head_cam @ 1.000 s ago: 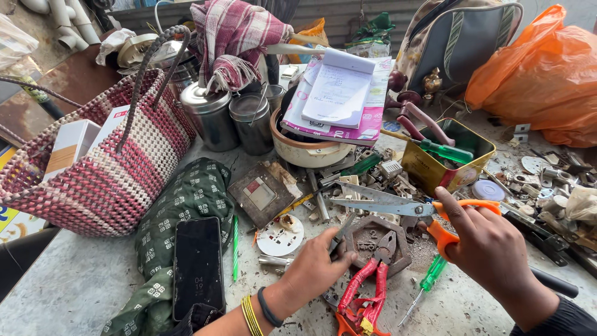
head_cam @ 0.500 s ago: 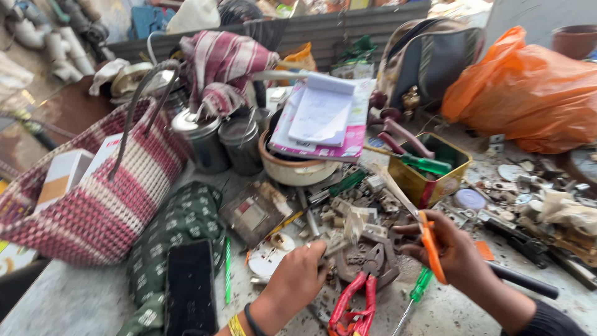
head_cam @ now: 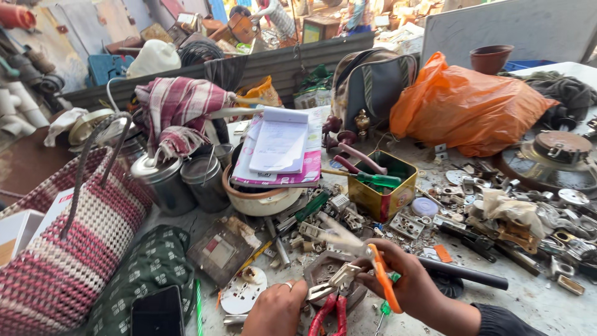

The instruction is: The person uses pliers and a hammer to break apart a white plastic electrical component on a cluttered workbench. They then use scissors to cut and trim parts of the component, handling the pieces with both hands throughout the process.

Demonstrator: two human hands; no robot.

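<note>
My right hand (head_cam: 413, 289) grips orange-handled scissors (head_cam: 379, 274), whose metal blades (head_cam: 329, 235) point up and to the left. My left hand (head_cam: 277, 308), with a ring on one finger, pinches a small bent metal part (head_cam: 333, 283) just beside the scissors' handles. Both hands hover over a dark round metal piece (head_cam: 317, 267) on the dusty bench. Red-handled pliers (head_cam: 329, 314) lie right below, between my hands. A white round socket plate (head_cam: 244, 291) rests to the left of my left hand.
A black phone (head_cam: 157, 313) lies on a green patterned cloth (head_cam: 146, 267) beside a pink-and-white woven basket (head_cam: 68, 249). Behind stand steel cans (head_cam: 165, 180), a bowl (head_cam: 258, 200) under papers, a yellow tin (head_cam: 379, 196) with a green screwdriver, and an orange bag (head_cam: 466, 112). Metal scrap lies at the right, near a black rod (head_cam: 463, 274).
My right hand has carried the scissors left and down until they are beside the metal part in my left hand. The view has tilted upward, showing more of the background.
</note>
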